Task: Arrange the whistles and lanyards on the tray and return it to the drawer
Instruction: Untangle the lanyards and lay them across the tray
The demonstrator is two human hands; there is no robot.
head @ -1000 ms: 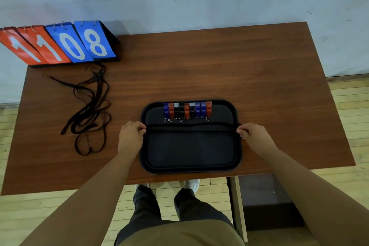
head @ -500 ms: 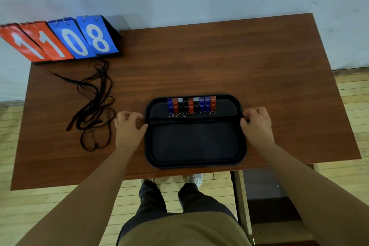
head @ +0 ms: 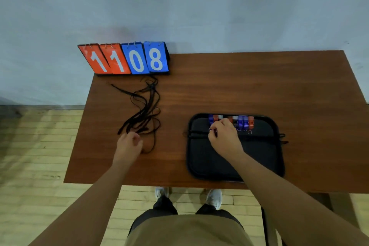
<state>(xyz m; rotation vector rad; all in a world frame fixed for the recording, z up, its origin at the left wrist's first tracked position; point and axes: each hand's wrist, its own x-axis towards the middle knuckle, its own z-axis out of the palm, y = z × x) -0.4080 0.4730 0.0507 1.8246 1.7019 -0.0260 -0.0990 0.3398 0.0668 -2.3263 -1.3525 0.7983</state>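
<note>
The brown wooden bench (head: 239, 86) carries everything in play, and the flip scoreboard with red and blue number cards (head: 123, 59) stands at its far left corner. The black rectangular tray with a raised rim (head: 259, 158) sits near the front edge, right of centre. Half a second ago both hands were at the tray's two short sides, pinching the ends of one black lanyard (head: 259, 137) stretched across it; now that cord lies flat from side to side with its ends trailing over the rim, and neither hand holds it. One lanyard looks placed, then.

The loose bundle of black lanyards (head: 143, 114) is spread on the bare wood left of the tray, below the scoreboard. The left hand (head: 128, 146) has moved over to the bundle's near end, fingers curled together; whether a cord is already pinched I cannot tell, though the next lanyard seems to be its aim.

The row of small red, blue and black plastic whistles (head: 242, 122) lines the tray's far edge, metal rings pointing toward the person. The right hand (head: 223, 138) has shifted onto the row's left part, fingertips closed at the rings there, probably straightening a whistle; the grip itself is hidden. The drawer is not in view.
</note>
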